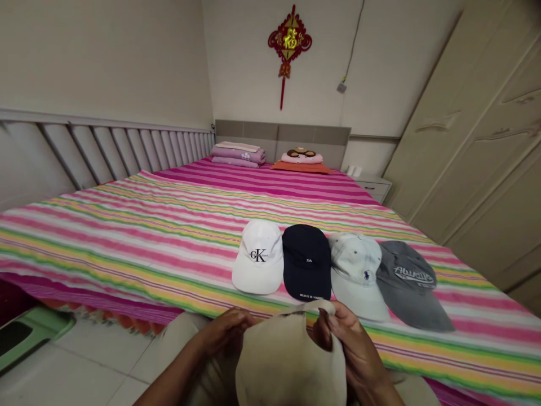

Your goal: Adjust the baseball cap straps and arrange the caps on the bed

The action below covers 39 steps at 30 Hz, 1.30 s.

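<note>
A beige cap is held up at the bottom centre, its strap and rear opening towards the top right. My right hand pinches it at the strap. At the cap's left edge, my left hand has its fingers curled against it, partly hidden behind the cap. Beyond lie four caps side by side on the bed: a white cap, a navy cap, a pale blue cap and a grey cap, brims towards me.
The bed has a striped sheet. Folded purple bedding and a pink pillow stack lie near the headboard. A green stool stands on the floor at left. A wardrobe lines the right.
</note>
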Tool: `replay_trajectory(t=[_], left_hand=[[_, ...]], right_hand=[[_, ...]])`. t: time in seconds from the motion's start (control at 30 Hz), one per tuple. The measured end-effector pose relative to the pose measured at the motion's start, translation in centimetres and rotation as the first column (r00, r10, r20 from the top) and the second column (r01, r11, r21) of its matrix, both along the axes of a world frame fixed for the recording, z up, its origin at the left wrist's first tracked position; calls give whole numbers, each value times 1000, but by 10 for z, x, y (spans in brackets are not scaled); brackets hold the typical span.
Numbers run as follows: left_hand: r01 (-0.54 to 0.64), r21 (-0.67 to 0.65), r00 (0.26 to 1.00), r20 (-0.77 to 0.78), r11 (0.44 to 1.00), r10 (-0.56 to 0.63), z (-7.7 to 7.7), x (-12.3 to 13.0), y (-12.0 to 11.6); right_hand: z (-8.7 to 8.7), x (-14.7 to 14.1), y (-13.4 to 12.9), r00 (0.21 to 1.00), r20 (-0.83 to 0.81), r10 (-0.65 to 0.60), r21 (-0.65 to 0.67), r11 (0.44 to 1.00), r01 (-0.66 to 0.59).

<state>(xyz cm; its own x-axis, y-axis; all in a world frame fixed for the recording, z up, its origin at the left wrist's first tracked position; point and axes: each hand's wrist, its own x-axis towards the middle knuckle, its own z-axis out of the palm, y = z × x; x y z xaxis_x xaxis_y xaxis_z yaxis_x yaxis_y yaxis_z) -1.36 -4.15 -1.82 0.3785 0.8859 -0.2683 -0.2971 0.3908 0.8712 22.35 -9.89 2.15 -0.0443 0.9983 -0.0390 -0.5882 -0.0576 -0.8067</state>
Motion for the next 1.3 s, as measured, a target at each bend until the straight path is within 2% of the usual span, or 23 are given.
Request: replay_trajectory(t=[0.03, 0.07, 0.1, 0.17, 0.23, 0.33, 0.43, 0.63, 0.83, 1.17, 1.3], left_hand=[[183, 41, 983, -29, 982, -182, 9, 3, 3], [334, 61, 942, -53, 941, -331, 18, 7, 5], [440, 66, 898, -69, 896, -435, 26, 13, 7], [518, 77, 855, -83, 852, -513, 38, 24, 10], [503, 95, 864, -73, 859, -498, 44, 34, 11], [400, 95, 915, 20, 912, -403, 47, 45, 7], [350, 79, 928, 106, 933, -357, 48, 50, 1], [347, 17, 935, 69, 938, -347, 51, 56, -8], [304, -43, 947, 127, 952, -296, 49, 64, -14], [190, -83, 970, 167, 978, -175, 36, 69, -18], [221, -41, 964, 160, 974, -212, 29, 70, -16]], right_hand=[[0, 0, 1, 1000, 3, -5, -7, 1000, 5], [0, -1, 1, 1000, 11, -4, -8, 1000, 4], [0, -1, 2, 1000, 25, 1, 1, 1000, -1], [3, 0, 2, 997, 75, 15, 27, 1000, -17], [6, 2, 1, 986, 162, 24, 37, 999, -31], [10, 6, -2, 955, 296, 16, 43, 999, -30], [8, 9, -4, 938, 346, -24, 46, 999, 8], [1, 12, -6, 890, 455, 1, 36, 999, -20], [5, 7, -8, 849, 526, -41, 97, 995, -12], [8, 0, -9, 857, 513, -53, 63, 998, 24], [4, 1, -8, 857, 508, -83, 48, 997, 68]])
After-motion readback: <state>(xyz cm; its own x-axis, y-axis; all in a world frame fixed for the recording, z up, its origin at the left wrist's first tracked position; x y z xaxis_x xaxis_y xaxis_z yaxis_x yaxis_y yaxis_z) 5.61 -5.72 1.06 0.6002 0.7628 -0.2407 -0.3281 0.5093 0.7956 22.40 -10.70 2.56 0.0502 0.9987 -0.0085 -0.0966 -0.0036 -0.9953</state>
